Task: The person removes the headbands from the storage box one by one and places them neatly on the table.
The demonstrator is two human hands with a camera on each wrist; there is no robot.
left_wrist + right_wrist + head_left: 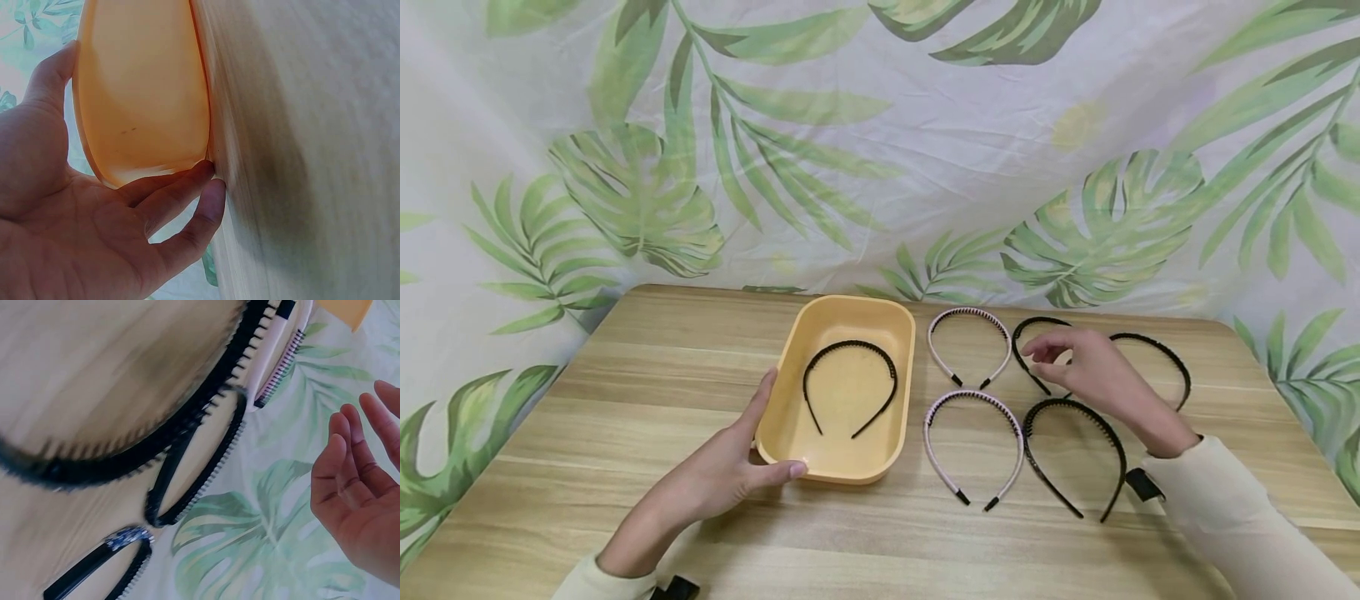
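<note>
My left hand holds a yellow plastic bin at its near left corner, thumb at the front rim and fingers along the left side. The left wrist view shows the fingers bent against the bin's outer wall. Inside the bin lies one black toothed headband. Above the table, my right hand hovers with loosely bent fingers and nothing in them. It partly covers a black headband at the back. In the right wrist view the fingers are apart from the headbands.
Two pale pink headbands, one at the back and one nearer, lie right of the bin. Another black headband lies in front of my right hand, and one more at the far right. A leaf-print cloth hangs behind the wooden table.
</note>
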